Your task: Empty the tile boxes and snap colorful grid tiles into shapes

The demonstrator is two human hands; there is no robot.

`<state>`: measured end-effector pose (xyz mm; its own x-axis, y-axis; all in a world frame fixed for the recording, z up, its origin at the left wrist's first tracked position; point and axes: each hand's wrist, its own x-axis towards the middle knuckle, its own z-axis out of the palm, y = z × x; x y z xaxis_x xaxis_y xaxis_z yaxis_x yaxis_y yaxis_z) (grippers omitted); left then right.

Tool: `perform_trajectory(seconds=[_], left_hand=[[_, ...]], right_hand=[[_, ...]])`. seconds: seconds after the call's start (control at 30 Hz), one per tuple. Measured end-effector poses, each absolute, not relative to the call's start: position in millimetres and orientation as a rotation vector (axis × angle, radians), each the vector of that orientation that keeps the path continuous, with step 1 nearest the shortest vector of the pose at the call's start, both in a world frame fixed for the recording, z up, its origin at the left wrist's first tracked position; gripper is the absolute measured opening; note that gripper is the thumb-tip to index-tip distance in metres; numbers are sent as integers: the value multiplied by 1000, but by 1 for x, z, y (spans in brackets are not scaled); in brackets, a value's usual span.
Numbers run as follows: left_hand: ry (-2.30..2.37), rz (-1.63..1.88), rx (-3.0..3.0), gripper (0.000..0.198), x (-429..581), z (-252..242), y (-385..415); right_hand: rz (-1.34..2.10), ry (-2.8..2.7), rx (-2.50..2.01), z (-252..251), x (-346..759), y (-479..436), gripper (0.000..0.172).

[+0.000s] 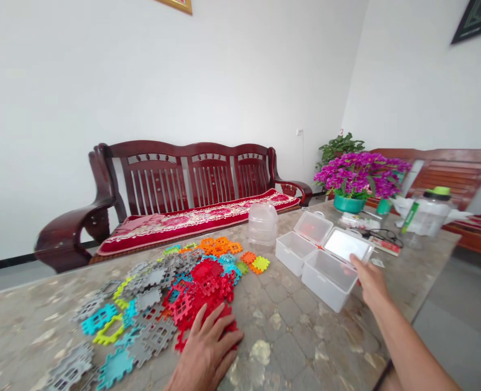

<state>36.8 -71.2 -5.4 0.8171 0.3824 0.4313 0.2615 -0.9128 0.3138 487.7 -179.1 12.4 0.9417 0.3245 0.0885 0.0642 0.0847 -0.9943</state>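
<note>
Left hand open on red tiles; box hides whether right hand grips.

Near left, interlocking plastic tiles: mostly grey and red, plus teal, orange, lime and yellow-green. Red bunched nearest, orange at the far edge. Right, clear storage boxes, colourless with a white cast. Tabletop: mottled grey-beige, cobblestone pattern. Far, dark red wooden bench with a red runner, cream floral pattern and border. Far right, magenta orchids in a teal pot.
</note>
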Motion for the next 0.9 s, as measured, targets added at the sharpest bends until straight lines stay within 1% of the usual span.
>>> perform_trajectory(seconds=[0.1,0.2,0.27,0.3,0.37,0.43,0.5,0.53,0.63,0.73,0.9], left_hand=[[591,772,2715,27,33,-16,-62],[675,775,2697,26,32,-23,-58],[704,779,2679,26,34,-25,-57],[706,783,2669,26,34,-25,-57],[698,789,2674,26,36,-24,-58],[690,775,2710,27,36,-23,-59],[689,755,2741,28,35,-22,-59],[685,755,2746,28,35,-22,-60],[652,796,2762,28,34,-19,-61],[655,801,2815,26,34,-16,-64],[757,717,2879,25,36,-7,-69]], right_hand=[[22,-287,-1617,13,494,-185,50],[-357,-302,-1749,30,487,-191,48],[-560,-422,-1731,49,470,-185,48],[-567,-526,-1696,59,460,-178,45],[-368,-850,-1689,78,436,-155,39],[-194,-1177,-1743,91,413,-123,37],[-199,-1439,-1826,98,394,-89,44],[-251,-1548,-1860,100,387,-73,52],[-509,-1787,-1924,102,373,-34,72],[-742,-1981,-1919,102,367,-9,81],[-857,-2139,-1924,100,357,13,93]])
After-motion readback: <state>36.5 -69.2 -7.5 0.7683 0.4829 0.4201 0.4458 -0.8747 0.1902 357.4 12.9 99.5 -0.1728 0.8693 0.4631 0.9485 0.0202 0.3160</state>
